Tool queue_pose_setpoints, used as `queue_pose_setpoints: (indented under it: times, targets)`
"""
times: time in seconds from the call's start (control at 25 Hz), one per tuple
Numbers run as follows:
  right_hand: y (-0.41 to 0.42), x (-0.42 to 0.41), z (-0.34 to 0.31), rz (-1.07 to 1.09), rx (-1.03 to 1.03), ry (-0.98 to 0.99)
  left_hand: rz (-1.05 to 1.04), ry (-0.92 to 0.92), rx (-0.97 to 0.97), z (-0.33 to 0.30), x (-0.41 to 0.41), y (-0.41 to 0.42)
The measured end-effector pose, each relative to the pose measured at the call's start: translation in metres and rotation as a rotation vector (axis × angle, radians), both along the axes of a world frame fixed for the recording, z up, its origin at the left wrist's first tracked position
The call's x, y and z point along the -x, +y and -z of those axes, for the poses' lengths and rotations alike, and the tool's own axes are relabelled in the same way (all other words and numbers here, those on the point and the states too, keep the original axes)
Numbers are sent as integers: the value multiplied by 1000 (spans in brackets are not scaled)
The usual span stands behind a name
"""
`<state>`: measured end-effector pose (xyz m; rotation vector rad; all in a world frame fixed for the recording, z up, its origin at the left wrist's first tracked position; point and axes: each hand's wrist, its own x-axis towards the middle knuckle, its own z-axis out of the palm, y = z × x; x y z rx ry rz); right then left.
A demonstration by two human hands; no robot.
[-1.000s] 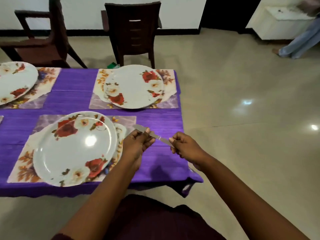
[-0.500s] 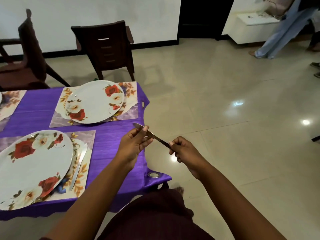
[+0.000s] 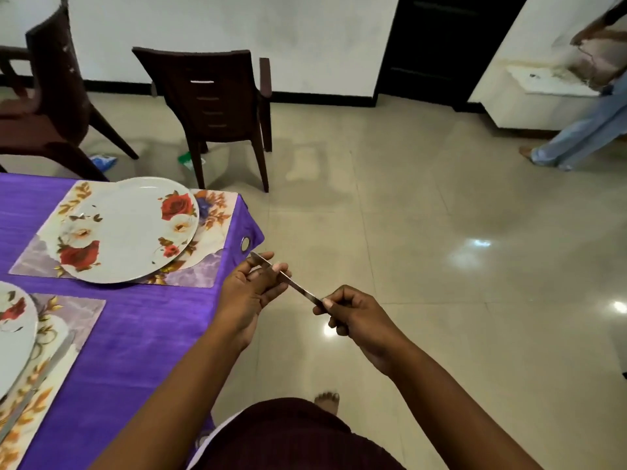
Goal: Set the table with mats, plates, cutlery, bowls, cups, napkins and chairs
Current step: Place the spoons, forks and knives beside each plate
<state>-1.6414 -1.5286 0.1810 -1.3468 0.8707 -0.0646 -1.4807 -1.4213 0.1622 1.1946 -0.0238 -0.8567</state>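
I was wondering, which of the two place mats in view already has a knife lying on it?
The near mat at the lower left: a knife lies beside its plate. The far mat has only a plate.

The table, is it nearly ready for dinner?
Not yet. Mats and plates are down: the far plate sits on its mat, and a knife lies by the near plate. The left hand and right hand hold another knife. No bowls, cups or napkins show, and the chair stands apart.

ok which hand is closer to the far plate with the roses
Left. The left hand is just past the table corner near the far plate; the right hand is farther out over the floor.
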Motion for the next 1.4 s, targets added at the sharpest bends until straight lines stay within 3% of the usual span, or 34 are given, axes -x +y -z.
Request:
queue_pose_setpoints:
  times: [0.28,0.48,0.76,0.96,1.16,1.4]
  targets:
    - [-120,-82,-15,-99,53,-53,-189,-22,29,-16,-47,-69]
    - [-174,-157,4,-239,-33,-80,-500,-13,-3,0,-77,-96]
    - [-277,-271,14,-514,-67,-39,-882,68,-43,7,-138,-175]
    - [-333,-370,1,-773,17,-79,-1046,-21,-34,-5,-194,-224]
    - [-335,-467,-6,-1056,35,-82,-1279,13,-108,-6,-230,-233]
    - [-276,-582,6,-1350,86,-103,-1557,77,-174,4,-293,-200]
